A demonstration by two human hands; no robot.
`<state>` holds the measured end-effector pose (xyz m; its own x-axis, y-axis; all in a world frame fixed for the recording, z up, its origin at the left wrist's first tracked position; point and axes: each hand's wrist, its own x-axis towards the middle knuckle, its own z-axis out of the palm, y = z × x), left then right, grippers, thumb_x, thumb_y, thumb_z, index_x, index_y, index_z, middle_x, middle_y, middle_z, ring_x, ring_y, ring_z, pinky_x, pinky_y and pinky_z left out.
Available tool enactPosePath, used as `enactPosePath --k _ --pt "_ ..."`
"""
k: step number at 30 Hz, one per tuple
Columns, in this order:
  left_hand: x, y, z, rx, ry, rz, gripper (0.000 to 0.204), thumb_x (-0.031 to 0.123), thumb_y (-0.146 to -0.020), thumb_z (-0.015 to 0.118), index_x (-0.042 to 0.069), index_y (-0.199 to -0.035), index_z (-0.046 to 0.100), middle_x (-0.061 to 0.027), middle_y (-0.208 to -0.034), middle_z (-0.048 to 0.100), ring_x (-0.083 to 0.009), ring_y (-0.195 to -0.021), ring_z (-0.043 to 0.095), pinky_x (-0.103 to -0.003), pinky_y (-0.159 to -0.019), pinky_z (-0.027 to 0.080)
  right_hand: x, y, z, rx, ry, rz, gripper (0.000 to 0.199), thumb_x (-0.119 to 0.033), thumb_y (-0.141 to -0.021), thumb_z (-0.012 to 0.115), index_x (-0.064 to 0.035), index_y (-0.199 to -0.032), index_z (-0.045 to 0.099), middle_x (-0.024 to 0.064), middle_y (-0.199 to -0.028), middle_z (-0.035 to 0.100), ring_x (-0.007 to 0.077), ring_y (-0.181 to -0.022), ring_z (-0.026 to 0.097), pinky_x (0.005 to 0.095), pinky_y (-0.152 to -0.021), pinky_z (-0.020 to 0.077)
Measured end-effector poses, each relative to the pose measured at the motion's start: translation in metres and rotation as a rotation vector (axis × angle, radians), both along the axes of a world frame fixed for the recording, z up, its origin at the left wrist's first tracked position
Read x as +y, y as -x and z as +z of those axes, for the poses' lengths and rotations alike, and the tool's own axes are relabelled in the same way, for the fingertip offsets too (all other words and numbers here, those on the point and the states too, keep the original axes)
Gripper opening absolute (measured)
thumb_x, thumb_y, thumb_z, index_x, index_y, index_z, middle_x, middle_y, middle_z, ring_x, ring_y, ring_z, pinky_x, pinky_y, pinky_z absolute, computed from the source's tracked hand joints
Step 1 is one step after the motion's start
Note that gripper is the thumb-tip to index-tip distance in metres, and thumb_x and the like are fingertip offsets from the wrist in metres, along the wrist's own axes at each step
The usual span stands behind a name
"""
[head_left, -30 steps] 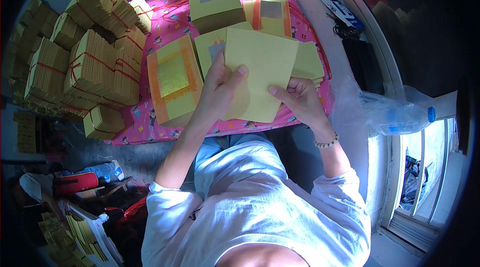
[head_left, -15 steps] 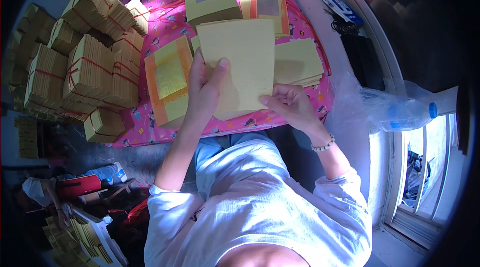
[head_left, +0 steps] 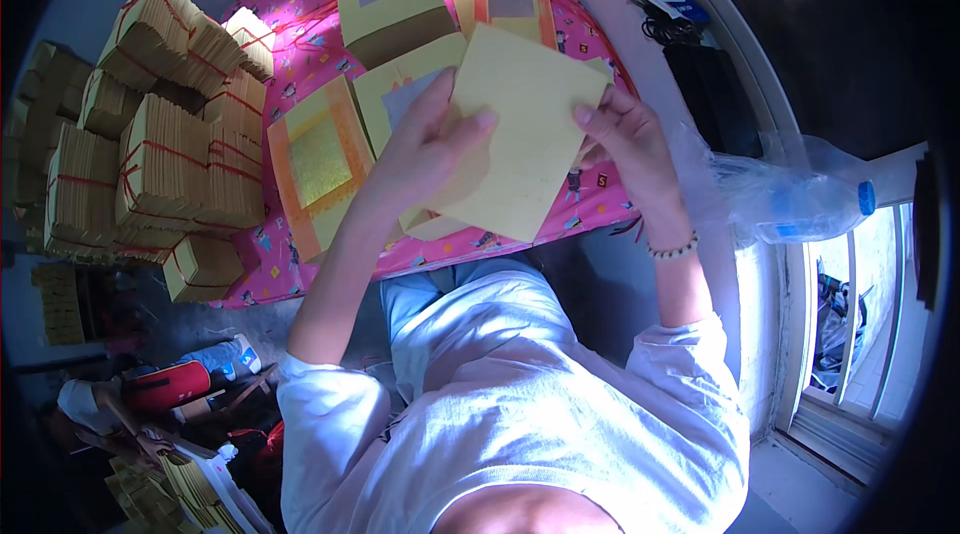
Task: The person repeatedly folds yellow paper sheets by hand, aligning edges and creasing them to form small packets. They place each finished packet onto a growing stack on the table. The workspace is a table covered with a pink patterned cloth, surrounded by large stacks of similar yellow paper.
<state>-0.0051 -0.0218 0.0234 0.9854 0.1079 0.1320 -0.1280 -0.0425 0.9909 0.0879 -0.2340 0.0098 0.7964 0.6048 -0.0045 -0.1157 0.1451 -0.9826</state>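
Gripping a sheet by its left side in the left hand and pinching its right edge in the right hand, with both thumbs on the upper face, above the pink cloth. Looks plain, pale yellow and rectangular, nearly flat, turned askew with one corner lowest, and softly shaded near the left thumb. Partly covers a silver-patched stack and sits to the right of a gold-patched stack.
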Motion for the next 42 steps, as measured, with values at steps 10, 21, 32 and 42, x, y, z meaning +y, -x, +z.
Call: enactPosePath --k 10,21,32,42 --pt "0.015 -0.125 -0.025 0.257 -0.513 -0.218 0.049 0.026 -0.077 0.072 0.001 -0.116 0.056 -0.0111 -0.100 0.065 -0.0179 -0.089 0.063 -0.031 -0.077 0.048 -0.020 -0.052 -0.071 0.013 -0.015 -0.449 0.036 -0.014 -0.089 0.065 0.0027 -0.114 0.045 0.0089 -0.090 0.064 0.0114 -0.067 0.065 0.0189 -0.056 0.0552" --pt "-0.013 -0.183 -0.089 0.420 -1.198 -0.369 0.044 0.018 -0.077 0.063 0.001 -0.117 0.057 -0.0175 -0.108 0.064 -0.0316 -0.104 0.061 -0.040 -0.087 0.048 -0.032 -0.067 -0.140 -0.152 0.352 -0.470 0.041 -0.008 -0.086 0.067 0.0045 -0.112 0.038 0.0123 -0.089 0.060 0.0115 -0.062 0.061 0.0227 -0.056 0.0541" --pt "-0.028 -0.186 -0.113 0.476 -1.364 -0.472 0.049 0.017 -0.077 0.060 -0.004 -0.119 0.050 -0.0226 -0.111 0.061 -0.0359 -0.107 0.059 -0.044 -0.089 0.048 -0.030 -0.047 -0.138 -0.669 0.732 -0.572 0.046 -0.014 -0.080 0.069 -0.0005 -0.115 0.043 0.0185 -0.099 0.054 0.0304 -0.080 0.062 0.0409 -0.068 0.0523" --pt "-0.028 -0.175 -0.090 0.128 -1.250 -0.175 0.041 0.018 -0.084 0.062 0.003 -0.122 0.054 -0.0166 -0.111 0.063 -0.0327 -0.105 0.061 -0.043 -0.087 0.051 -0.026 -0.045 -0.117 -1.012 0.893 -0.542 0.028 -0.010 -0.076 0.069 -0.0066 -0.103 0.063 0.0141 -0.104 0.053 0.0336 -0.101 0.049 0.0433 -0.085 0.0440"
